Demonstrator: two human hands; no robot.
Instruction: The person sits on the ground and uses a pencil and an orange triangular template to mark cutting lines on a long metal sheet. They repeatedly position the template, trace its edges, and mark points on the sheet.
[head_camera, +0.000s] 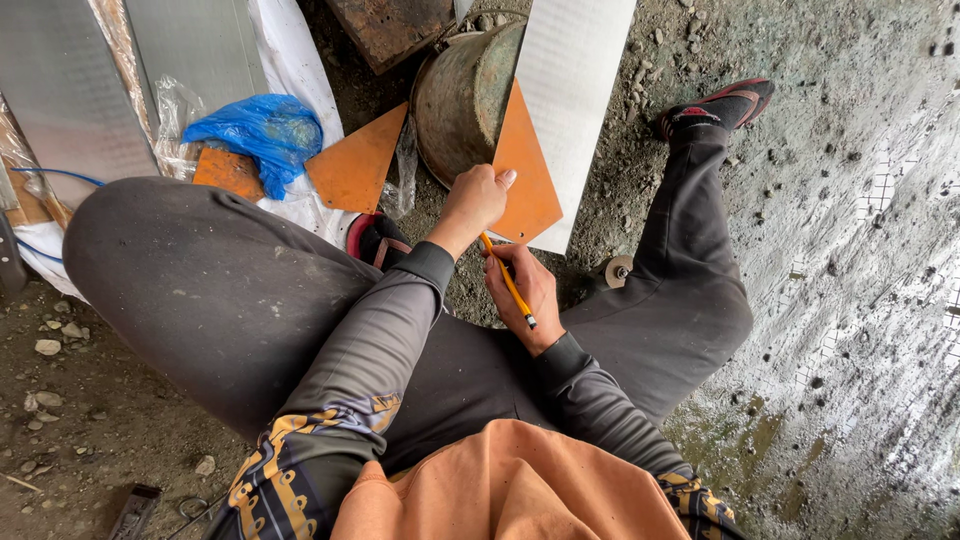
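Observation:
My left hand (474, 200) presses down on an orange triangular plate (530, 185) that lies on a long white sheet (572, 90). Just below it, my right hand (527, 292) grips a yellow pencil (508, 283), whose tip points toward the plate's lower edge. I sit on the ground with my legs in dark trousers spread on both sides of the work.
A round rusty metal drum (460, 95) lies behind the plate. Another orange triangle (357, 160) and a blue plastic bag (262, 130) rest at the left, near grey metal sheets (70, 100). A small grinding disc (617, 270) sits by my right leg. Dirt and concrete ground surrounds me.

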